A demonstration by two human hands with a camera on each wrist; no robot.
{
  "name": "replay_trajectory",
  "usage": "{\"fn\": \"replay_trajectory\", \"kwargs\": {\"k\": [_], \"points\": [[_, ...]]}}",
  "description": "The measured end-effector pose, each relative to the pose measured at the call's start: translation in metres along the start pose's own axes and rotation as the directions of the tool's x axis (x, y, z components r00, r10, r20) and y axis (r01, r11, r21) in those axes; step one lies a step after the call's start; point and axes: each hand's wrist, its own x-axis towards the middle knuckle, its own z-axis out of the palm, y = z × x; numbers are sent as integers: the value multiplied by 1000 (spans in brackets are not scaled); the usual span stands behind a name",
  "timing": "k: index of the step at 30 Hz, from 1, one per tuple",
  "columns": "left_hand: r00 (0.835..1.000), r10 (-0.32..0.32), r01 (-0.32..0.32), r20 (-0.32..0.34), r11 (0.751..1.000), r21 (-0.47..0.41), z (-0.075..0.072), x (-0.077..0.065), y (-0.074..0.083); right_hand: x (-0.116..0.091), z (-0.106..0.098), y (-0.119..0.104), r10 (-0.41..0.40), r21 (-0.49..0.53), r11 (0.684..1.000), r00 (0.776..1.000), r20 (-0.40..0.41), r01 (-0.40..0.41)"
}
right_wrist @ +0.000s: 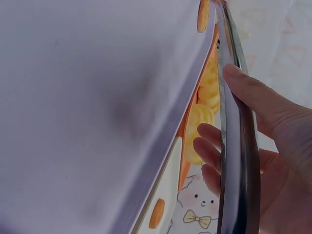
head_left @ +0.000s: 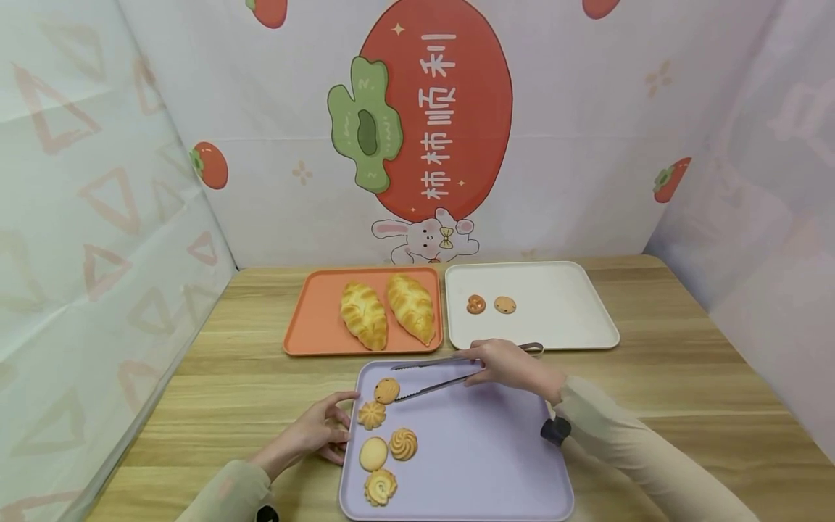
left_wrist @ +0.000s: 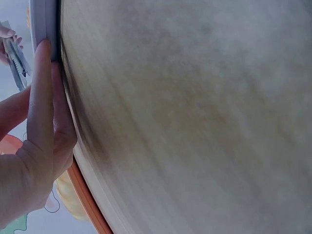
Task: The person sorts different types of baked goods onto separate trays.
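My right hand holds a pair of metal tongs over the lilac tray. The tongs' arms are spread, and the nearer tip lies right at an oval cookie with dark specks in the tray's upper left. My left hand rests at the left rim of that tray; in the left wrist view its fingers lie fairly straight against the rim. Below the oval cookie are a flower-shaped cookie, a swirled cookie, a plain round cookie and a fluted cookie.
Behind the lilac tray, an orange tray bears two braided bread loaves. Right of it, a white tray carries a pretzel-shaped cookie and an oval cookie. Printed cloth walls surround the wooden table.
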Motion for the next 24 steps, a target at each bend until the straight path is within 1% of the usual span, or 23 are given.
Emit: {"fn": "replay_trajectory", "kwargs": {"k": [9, 14, 24], "points": [[1000, -5, 5, 3, 1000, 0, -1, 0, -1, 8, 8, -1, 17, 23, 1000, 999, 31, -18], [1000, -10, 10, 5, 1000, -1, -1, 0, -1, 11, 12, 0, 39, 37, 998, 998, 50, -41], [1000, -7, 7, 7, 1000, -8, 0, -1, 0, 14, 13, 0, 44, 46, 998, 997, 58, -46]]}}
